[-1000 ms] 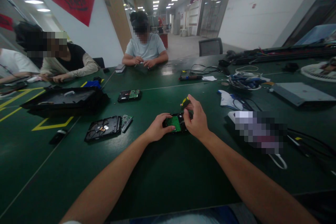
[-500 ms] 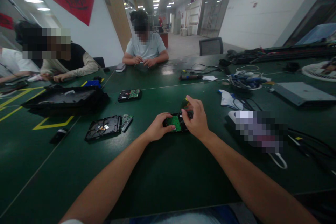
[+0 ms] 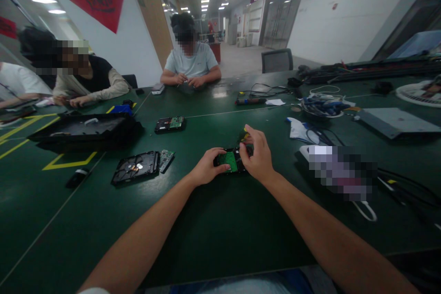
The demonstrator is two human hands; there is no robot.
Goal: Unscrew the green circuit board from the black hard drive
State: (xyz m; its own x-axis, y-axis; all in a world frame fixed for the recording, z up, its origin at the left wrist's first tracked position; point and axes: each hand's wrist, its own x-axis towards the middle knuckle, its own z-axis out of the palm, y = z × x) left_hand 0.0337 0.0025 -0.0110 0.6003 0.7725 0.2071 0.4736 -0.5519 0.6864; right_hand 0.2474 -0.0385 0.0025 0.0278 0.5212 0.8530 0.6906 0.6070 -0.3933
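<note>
A hard drive with a green circuit board [image 3: 230,161] lies on the table before me, board side up. My left hand [image 3: 209,166] grips its left end, thumb along the near edge and fingers over the far one. Above the drive's right end, my right hand [image 3: 258,155] pinches a short yellow-and-dark screwdriver [image 3: 242,136] by its handle. Its tip is hidden behind my fingers, so contact with the drive cannot be made out. To the left lies another hard drive [image 3: 136,168], with a loose circuit board [image 3: 166,161] against its right side.
A third hard drive [image 3: 170,124] lies farther off. A black tray [image 3: 86,131] stands at left, a grey metal box [image 3: 396,122] at right. Cables [image 3: 324,104], a white-and-blue packet [image 3: 300,130] and a partly blurred white object [image 3: 306,152] are also on the right. Co-workers sit across the table.
The screwdriver handle has turned in my right fingers, showing less yellow, and the fingers have shifted slightly around it. My left hand and the drive have stayed in place.
</note>
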